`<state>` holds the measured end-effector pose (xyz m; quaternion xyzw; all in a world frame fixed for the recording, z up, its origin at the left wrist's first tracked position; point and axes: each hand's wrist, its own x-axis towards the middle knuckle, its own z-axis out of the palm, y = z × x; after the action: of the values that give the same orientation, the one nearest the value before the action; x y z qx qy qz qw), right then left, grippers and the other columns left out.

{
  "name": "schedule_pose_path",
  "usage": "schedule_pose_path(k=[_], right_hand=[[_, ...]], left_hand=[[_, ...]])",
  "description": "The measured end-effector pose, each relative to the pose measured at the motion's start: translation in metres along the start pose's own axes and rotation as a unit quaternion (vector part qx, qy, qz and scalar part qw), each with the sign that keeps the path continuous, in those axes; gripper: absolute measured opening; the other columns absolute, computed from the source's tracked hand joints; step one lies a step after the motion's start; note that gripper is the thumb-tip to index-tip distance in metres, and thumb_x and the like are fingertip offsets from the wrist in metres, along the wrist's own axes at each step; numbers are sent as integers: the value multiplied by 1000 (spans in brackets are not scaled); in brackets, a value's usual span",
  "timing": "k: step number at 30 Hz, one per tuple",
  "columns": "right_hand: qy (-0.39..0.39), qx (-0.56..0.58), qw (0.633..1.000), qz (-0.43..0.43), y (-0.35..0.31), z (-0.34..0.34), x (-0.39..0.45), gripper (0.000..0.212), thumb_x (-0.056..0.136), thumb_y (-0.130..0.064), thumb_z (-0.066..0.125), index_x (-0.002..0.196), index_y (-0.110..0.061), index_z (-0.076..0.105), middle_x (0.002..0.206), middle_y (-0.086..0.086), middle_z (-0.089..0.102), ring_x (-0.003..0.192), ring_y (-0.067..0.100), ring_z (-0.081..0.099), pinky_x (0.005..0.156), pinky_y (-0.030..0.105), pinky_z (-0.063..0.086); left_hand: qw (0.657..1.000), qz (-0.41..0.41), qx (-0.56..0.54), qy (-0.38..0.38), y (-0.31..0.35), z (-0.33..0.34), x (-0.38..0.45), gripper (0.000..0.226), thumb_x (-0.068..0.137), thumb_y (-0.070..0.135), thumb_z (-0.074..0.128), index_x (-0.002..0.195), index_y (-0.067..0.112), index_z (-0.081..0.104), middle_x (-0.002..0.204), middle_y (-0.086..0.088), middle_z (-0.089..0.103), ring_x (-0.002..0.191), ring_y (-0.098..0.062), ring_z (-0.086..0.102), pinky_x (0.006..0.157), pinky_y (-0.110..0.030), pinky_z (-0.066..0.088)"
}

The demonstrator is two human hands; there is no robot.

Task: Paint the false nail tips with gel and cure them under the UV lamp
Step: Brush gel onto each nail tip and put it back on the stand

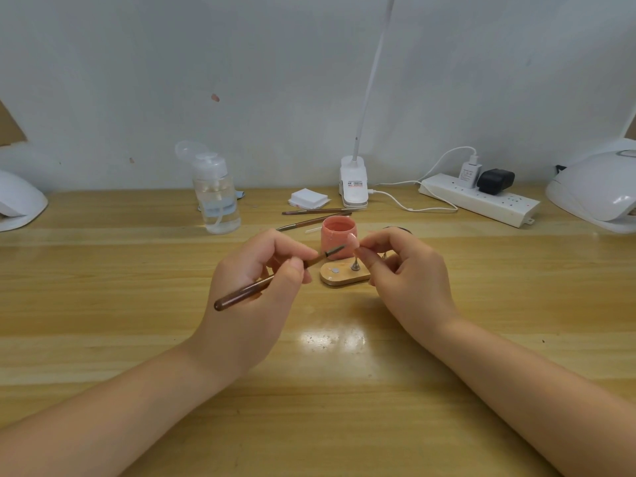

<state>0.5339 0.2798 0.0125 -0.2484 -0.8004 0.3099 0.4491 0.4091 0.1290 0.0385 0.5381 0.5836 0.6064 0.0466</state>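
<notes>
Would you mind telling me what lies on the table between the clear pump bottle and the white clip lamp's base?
In the head view, a stack of white wipes lies between the pump bottle and the lamp base.

small printed label on white clip lamp base (354, 184), print on charger plug (468, 173), both too blurred to read

Desk layout, head view

Gel pot (339, 235) stands behind the wooden stand (339, 278); pump bottle (216, 197) far left; power strip (481, 199) right; UV lamp (597, 191) at the right edge.
</notes>
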Motion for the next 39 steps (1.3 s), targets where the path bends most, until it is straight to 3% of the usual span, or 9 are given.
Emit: schedule_pose_path(k=[4,8,14,21,26,32,39], right_hand=[[2,1,1000,0,1,1,0,11,88,-19,69,86,-29,66,77,-15,67,61,17,62,65,43,53],[2,12,1000,8,2,2,1,14,87,-18,69,84,-31,65,77,-15,67,62,20,63,66,47,53],[-7,23,1000,5,2,1,1,12,88,-18,69,87,-30,66,78,-14,67,63,20,63,66,48,53],[-11,41,999,13,2,2,1,11,88,-19,69,85,-28,65,76,-15,68,62,26,62,64,50,54],[-9,49,999,14,3,3,1,8,87,-21,70,85,-28,66,76,-14,68,63,28,62,64,51,53],[-11,68,997,28,-1,2,1,12,87,-20,70,83,-30,65,75,-14,69,64,28,63,65,52,53],[-21,91,995,37,-5,1,1,12,87,-14,70,83,-25,66,73,-13,70,60,24,64,63,47,55]], left_hand=[[1000,-24,1,2,-1,3,1,15,86,25,56,92,28,69,82,7,72,81,-13,65,71,-23,52],[999,-18,-30,-9,-1,0,1,21,77,31,51,80,21,70,70,0,69,71,-14,64,68,-32,50],[998,-34,-37,21,-3,3,3,17,88,20,53,93,21,69,80,7,72,74,-2,63,68,-11,46],[998,-21,-60,-1,-4,0,1,20,79,31,51,82,21,68,71,1,69,72,-11,65,71,-20,50],[997,-41,-60,21,-6,3,2,15,88,22,54,92,23,68,80,5,71,77,-3,63,72,-13,48],[997,-27,-69,5,-4,1,0,19,80,29,51,81,18,67,70,0,69,72,-7,64,72,-13,48],[997,-38,-72,7,-5,3,0,16,87,19,52,88,17,68,77,1,70,75,-7,63,71,-15,49]])
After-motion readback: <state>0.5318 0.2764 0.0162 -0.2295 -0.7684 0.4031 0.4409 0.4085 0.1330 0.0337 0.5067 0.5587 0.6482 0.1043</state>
